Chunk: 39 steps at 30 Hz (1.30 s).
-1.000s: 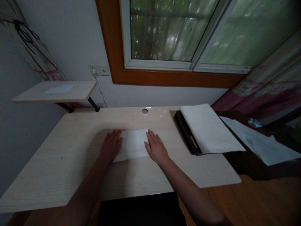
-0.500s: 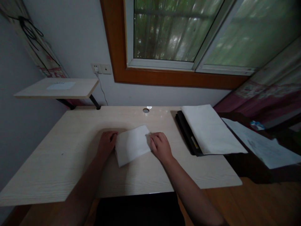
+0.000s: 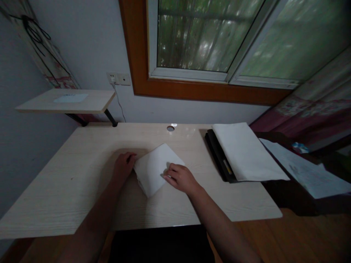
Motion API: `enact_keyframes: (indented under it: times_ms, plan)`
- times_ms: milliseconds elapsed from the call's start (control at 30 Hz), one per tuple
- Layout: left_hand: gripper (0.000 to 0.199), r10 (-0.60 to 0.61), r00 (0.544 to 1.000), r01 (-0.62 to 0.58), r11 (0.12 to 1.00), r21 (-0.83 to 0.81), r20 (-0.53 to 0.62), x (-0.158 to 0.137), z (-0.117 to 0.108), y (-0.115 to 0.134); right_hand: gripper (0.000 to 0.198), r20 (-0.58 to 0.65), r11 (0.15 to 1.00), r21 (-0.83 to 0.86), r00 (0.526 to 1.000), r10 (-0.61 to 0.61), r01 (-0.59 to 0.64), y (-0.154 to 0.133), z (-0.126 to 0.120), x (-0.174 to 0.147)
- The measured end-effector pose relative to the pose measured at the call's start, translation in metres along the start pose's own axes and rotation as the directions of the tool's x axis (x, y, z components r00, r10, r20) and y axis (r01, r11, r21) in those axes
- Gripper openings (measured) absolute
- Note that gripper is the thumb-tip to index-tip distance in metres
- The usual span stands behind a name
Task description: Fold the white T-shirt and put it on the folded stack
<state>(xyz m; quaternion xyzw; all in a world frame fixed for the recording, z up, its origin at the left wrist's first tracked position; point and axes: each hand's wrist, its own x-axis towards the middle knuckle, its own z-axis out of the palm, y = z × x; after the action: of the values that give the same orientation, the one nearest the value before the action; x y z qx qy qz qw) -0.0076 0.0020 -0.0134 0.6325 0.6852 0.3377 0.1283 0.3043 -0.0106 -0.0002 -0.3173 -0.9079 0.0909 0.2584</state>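
Note:
A folded white sheet of paper (image 3: 154, 168) lies on the pale wooden desk (image 3: 82, 190), turned so one corner points toward me. My left hand (image 3: 124, 165) pinches its left corner with curled fingers. My right hand (image 3: 179, 177) rests on the sheet's right side, fingertips pressing its edge. Both forearms reach in from the bottom of the view.
A stack of white paper (image 3: 246, 151) lies on a black folder (image 3: 218, 157) at the desk's right. More sheets (image 3: 307, 168) sit on a dark surface further right. A small raised shelf (image 3: 68, 101) stands at the back left; a cable hole (image 3: 170, 128) is near the wall.
Both hands went from lying flat on the sheet to gripping its edges. The sheet has been rotated clockwise and now lies diagonally.

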Motion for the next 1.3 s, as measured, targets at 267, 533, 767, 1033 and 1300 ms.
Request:
enact_keyframes:
  times_ms: [267, 533, 767, 1033, 1300]
  plan:
    - [0.031, 0.214, 0.942, -0.169, 0.968, -0.186, 0.259, -0.012, -0.008, 0.010, 0.028, -0.179, 0.930, -0.112, 0.928, 0.327, -0.349, 0.018, 0.000, 0.000]
    - [0.030, 0.605, 0.696, -0.582, 0.791, -0.188, 0.387, -0.022, -0.012, 0.022, 0.023, -0.294, 0.840, -0.107, 0.824, 0.485, -0.532, 0.029, 0.002, -0.002]
    - [0.027, 0.759, 0.608, -0.725, 0.651, -0.226, 0.234, -0.024, -0.004, 0.024, 0.038, -0.335, 0.853, -0.139, 0.835, 0.437, -0.503, 0.024, -0.005, 0.002]
    - [0.048, 0.839, 0.483, -0.802, 0.539, -0.257, 0.252, -0.030, 0.010, 0.047, 0.044, -0.159, 0.931, -0.131, 0.934, 0.321, -0.342, 0.005, 0.014, 0.042]
    - [0.043, 0.832, 0.501, -0.787, 0.553, -0.274, 0.238, -0.030, 0.013, 0.037, 0.056, 0.064, 0.911, -0.228, 0.928, 0.367, -0.345, 0.020, 0.032, 0.052]
